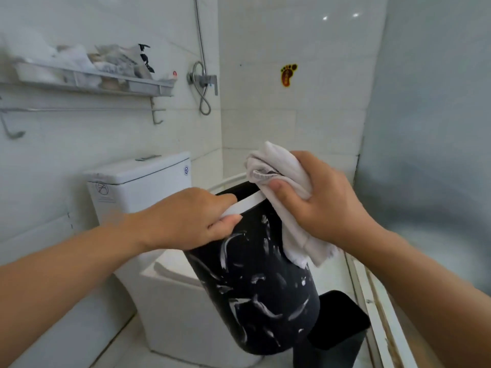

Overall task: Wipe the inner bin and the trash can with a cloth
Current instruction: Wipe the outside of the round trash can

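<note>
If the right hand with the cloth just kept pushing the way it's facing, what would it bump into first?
Most likely the bin. The right hand presses the cloth leftward onto its white rim at the opening, so the rim comes first. Past that is the left hand gripping the same rim, though depth is hard to judge.

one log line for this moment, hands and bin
left hand: grips rim of patterned black bin | right hand: presses white cloth on rim | dark bin: on floor
</note>
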`<move>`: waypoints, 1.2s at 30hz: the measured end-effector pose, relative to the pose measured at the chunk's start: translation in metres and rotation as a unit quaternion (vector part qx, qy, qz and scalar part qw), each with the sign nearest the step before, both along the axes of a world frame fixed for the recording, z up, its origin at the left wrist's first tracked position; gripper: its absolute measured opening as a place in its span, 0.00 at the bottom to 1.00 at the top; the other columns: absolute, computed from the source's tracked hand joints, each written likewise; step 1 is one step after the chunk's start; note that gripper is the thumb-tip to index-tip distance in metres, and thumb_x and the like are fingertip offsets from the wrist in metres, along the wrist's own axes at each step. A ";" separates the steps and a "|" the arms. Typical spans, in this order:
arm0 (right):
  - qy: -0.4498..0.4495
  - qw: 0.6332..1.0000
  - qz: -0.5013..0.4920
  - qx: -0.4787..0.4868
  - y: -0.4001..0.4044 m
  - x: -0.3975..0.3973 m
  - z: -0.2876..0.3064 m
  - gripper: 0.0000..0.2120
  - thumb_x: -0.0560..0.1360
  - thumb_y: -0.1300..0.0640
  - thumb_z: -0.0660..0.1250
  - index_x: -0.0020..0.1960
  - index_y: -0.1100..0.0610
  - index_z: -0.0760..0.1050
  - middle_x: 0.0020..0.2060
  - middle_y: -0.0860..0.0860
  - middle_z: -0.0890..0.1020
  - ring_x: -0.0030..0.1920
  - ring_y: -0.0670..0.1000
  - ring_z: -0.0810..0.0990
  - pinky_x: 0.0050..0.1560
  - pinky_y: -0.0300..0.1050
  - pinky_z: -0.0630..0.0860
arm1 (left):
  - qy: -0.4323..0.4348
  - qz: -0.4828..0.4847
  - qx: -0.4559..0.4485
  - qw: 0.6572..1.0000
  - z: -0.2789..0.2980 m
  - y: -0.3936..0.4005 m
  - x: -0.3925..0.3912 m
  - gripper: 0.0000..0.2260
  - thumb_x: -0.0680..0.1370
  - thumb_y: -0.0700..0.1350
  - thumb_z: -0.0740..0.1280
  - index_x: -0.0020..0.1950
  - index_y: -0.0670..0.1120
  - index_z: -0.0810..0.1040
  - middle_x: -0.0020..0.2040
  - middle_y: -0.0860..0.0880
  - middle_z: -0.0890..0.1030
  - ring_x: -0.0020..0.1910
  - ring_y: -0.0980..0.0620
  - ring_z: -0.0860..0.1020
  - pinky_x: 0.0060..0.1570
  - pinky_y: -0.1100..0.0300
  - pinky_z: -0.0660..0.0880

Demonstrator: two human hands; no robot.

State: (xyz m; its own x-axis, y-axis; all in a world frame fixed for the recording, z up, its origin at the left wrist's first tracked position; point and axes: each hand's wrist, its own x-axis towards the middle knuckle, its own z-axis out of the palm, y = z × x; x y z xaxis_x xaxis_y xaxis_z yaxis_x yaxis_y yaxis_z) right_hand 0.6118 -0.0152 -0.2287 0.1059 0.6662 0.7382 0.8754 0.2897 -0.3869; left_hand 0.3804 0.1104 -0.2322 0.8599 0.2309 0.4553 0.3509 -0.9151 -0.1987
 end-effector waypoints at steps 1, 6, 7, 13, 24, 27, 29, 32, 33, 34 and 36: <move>0.015 1.000 0.000 0.013 0.004 0.001 0.006 0.19 0.78 0.39 0.68 0.65 0.46 0.75 0.49 0.43 0.83 0.49 0.46 0.81 0.49 0.47 0.78 | -0.004 0.015 -0.002 1.000 0.012 0.005 0.004 0.19 0.80 0.64 0.49 0.43 0.50 0.64 0.27 0.56 0.64 0.25 0.56 0.65 0.29 0.61 0.59; 0.073 0.995 -0.021 0.060 0.027 0.008 0.021 0.18 0.79 0.39 0.67 0.65 0.47 0.74 0.50 0.45 0.82 0.50 0.48 0.81 0.50 0.50 0.78 | 0.000 0.048 -0.003 0.999 0.054 0.028 0.030 0.17 0.81 0.60 0.54 0.44 0.48 0.66 0.31 0.54 0.69 0.30 0.55 0.67 0.35 0.54 0.63; 0.084 0.994 -0.029 0.064 0.032 0.010 0.021 0.18 0.79 0.39 0.67 0.65 0.46 0.74 0.50 0.44 0.82 0.50 0.48 0.81 0.50 0.50 0.79 | 0.006 0.049 -0.002 0.999 0.057 0.032 0.037 0.16 0.83 0.59 0.55 0.44 0.47 0.66 0.31 0.54 0.69 0.30 0.56 0.68 0.34 0.56 0.62; 0.231 0.966 -0.055 0.105 0.047 0.032 -0.005 0.09 0.80 0.43 0.68 0.57 0.43 0.74 0.45 0.39 0.82 0.47 0.34 0.79 0.42 0.27 0.71 | 0.034 0.085 -0.036 0.995 0.066 0.063 0.069 0.15 0.86 0.55 0.58 0.48 0.45 0.70 0.36 0.52 0.73 0.35 0.52 0.72 0.34 0.61 0.64; 0.290 0.950 -0.079 0.083 0.081 0.059 -0.068 0.06 0.79 0.43 0.68 0.55 0.39 0.73 0.45 0.39 0.82 0.47 0.34 0.78 0.42 0.36 0.71 | 0.079 0.115 -0.109 0.984 0.051 0.115 0.093 0.15 0.86 0.56 0.57 0.47 0.46 0.70 0.36 0.50 0.73 0.34 0.53 0.70 0.34 0.59 0.63; 0.279 0.953 -0.078 0.088 0.101 0.057 -0.076 0.07 0.79 0.43 0.68 0.55 0.37 0.72 0.45 0.38 0.81 0.48 0.34 0.78 0.43 0.35 0.71 | 0.079 0.110 -0.139 0.981 0.041 0.129 0.096 0.15 0.86 0.55 0.57 0.46 0.47 0.70 0.36 0.50 0.74 0.34 0.52 0.71 0.36 0.57 0.66; 0.280 0.954 -0.070 0.081 0.116 0.055 -0.081 0.07 0.79 0.43 0.68 0.56 0.37 0.73 0.45 0.37 0.81 0.48 0.35 0.79 0.43 0.35 0.71 | 0.068 0.114 -0.152 0.979 0.038 0.139 0.097 0.16 0.86 0.55 0.58 0.45 0.47 0.70 0.36 0.50 0.74 0.33 0.53 0.71 0.35 0.57 0.66; 0.286 0.953 -0.063 0.073 0.138 0.054 -0.089 0.08 0.79 0.43 0.69 0.58 0.40 0.76 0.47 0.34 0.81 0.49 0.39 0.80 0.46 0.39 0.75 | 0.039 0.108 -0.181 0.977 0.037 0.150 0.099 0.16 0.85 0.56 0.59 0.43 0.48 0.70 0.36 0.52 0.75 0.33 0.56 0.71 0.36 0.60 0.66; 0.289 0.952 -0.064 0.071 0.144 0.054 -0.091 0.09 0.79 0.43 0.69 0.58 0.40 0.77 0.47 0.35 0.82 0.49 0.40 0.80 0.47 0.42 0.76 | 0.022 0.099 -0.207 0.973 0.037 0.152 0.101 0.16 0.85 0.55 0.60 0.43 0.47 0.71 0.36 0.53 0.75 0.33 0.57 0.71 0.36 0.62 0.67; 0.290 0.952 -0.067 0.069 0.149 0.055 -0.092 0.09 0.79 0.43 0.69 0.58 0.41 0.77 0.46 0.36 0.82 0.49 0.40 0.80 0.48 0.44 0.77 | 0.007 0.084 -0.241 0.967 0.037 0.155 0.103 0.16 0.85 0.55 0.60 0.43 0.45 0.71 0.37 0.54 0.75 0.34 0.58 0.71 0.38 0.63 0.67; 0.281 0.954 -0.079 0.070 0.158 0.056 -0.093 0.11 0.79 0.42 0.69 0.60 0.41 0.78 0.46 0.39 0.82 0.50 0.41 0.80 0.49 0.47 0.78 | -0.013 0.056 -0.326 0.944 0.037 0.160 0.107 0.17 0.85 0.54 0.61 0.45 0.41 0.73 0.39 0.51 0.76 0.37 0.56 0.73 0.43 0.59 0.70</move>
State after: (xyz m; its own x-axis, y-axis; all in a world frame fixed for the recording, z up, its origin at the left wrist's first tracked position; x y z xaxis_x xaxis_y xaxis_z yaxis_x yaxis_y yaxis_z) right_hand 0.6679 0.1427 -0.3218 0.6018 0.5078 0.6165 0.5785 0.2551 -0.7748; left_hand 0.4870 0.2706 -0.1952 0.8043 0.5575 0.2056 0.4493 -0.7970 0.4036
